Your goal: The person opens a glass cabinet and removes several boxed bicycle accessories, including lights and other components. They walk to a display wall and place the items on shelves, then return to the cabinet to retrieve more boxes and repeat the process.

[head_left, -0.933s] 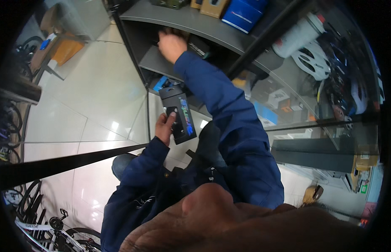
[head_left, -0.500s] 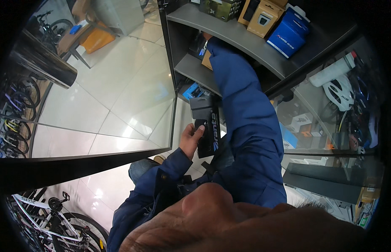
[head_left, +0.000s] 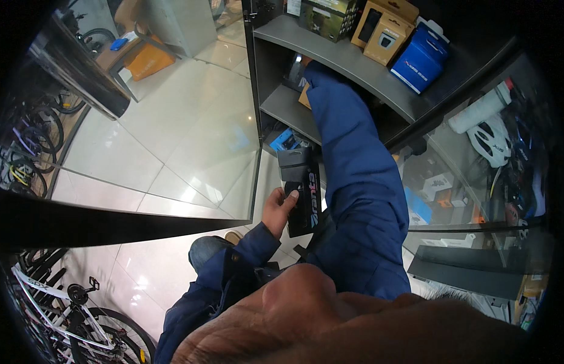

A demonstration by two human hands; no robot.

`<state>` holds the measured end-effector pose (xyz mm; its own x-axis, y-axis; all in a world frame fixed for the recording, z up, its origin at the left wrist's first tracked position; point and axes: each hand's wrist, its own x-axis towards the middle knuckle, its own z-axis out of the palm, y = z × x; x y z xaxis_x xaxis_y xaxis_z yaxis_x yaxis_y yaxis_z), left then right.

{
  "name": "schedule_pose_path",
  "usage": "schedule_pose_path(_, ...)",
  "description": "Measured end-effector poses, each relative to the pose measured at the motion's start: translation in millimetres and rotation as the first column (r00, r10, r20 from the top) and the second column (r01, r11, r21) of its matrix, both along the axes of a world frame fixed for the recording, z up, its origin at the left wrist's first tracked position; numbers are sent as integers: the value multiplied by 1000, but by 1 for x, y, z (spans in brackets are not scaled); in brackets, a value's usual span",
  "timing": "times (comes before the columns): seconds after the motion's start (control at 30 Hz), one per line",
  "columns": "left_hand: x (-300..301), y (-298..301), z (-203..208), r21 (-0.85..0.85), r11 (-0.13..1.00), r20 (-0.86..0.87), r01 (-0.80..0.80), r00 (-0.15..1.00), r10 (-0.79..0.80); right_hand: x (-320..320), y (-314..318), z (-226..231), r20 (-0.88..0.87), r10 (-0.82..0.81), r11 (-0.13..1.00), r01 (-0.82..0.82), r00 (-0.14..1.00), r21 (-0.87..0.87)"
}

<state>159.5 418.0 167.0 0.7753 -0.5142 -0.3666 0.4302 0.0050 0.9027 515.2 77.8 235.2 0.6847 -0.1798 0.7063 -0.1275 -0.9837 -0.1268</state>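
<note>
My left hand (head_left: 278, 211) is closed round a long black box (head_left: 304, 209) with pale lettering and a hang tab at its top. The thumb lies across the front of this box, held upright below the cabinet shelves. My right arm reaches into the shelf compartment, and only a sliver of my right hand (head_left: 305, 60) shows past the blue sleeve. Its fingers are hidden. Close beside that hand is a dark, shiny package (head_left: 294, 74); whether I grip it cannot be made out. A brown cardboard box (head_left: 304, 97) sits partly behind the sleeve.
On the upper shelf (head_left: 294, 35) stand a blue box (head_left: 420, 57), brown boxes (head_left: 388, 37) and a camouflage-patterned box (head_left: 326, 18). A glass door (head_left: 167, 145) swings out on the left. At right, a white helmet (head_left: 489, 142) sits behind glass. A white bicycle (head_left: 63, 303) stands lower left.
The whole view has shifted a little, with the shelves now slightly lower and further right. The dark package near my right hand shows a different, greyer face. My left hand keeps hold of the black box.
</note>
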Motion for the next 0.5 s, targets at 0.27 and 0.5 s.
schedule_pose_path(0.27, 5, 6, -2, -28, 998, 21, -51, 998, 52, -14, 6, 9, -37, 67, 995, -69, 997, -70)
schedule_pose_path(0.5, 5, -5, 6, -81, 992, 5, -97, 995, 98, -61, 24, 27, -100, 268, 937, -283, 958, -203)
